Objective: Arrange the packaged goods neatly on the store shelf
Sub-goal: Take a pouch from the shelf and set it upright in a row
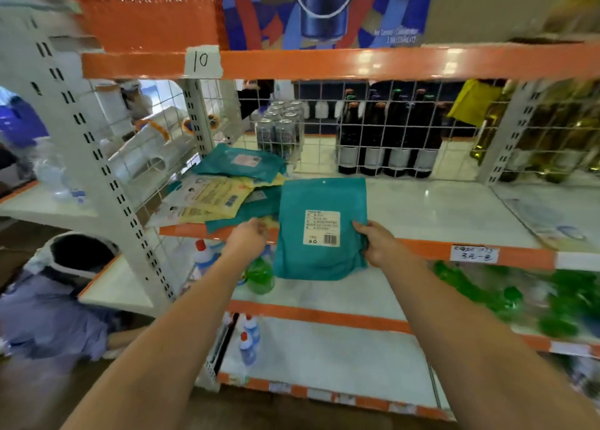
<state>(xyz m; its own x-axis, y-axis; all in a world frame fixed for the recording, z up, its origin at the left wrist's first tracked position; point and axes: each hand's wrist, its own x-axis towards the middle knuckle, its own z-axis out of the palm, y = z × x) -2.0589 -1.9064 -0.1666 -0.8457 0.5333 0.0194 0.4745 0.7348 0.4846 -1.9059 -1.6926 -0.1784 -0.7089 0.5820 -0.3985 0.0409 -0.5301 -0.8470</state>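
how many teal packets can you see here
3 at least. One teal packet held by the right hand, one atop the pile at the back, one under the yellow packets. More may be hidden.

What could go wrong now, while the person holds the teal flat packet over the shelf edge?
1. The right hand grips only one side of the teal flat packet, whose lower part hangs past the orange shelf edge; it may slip down.
2. The left hand reaches the messy pile of teal and yellow packets, which overhangs the edge and could slide off.
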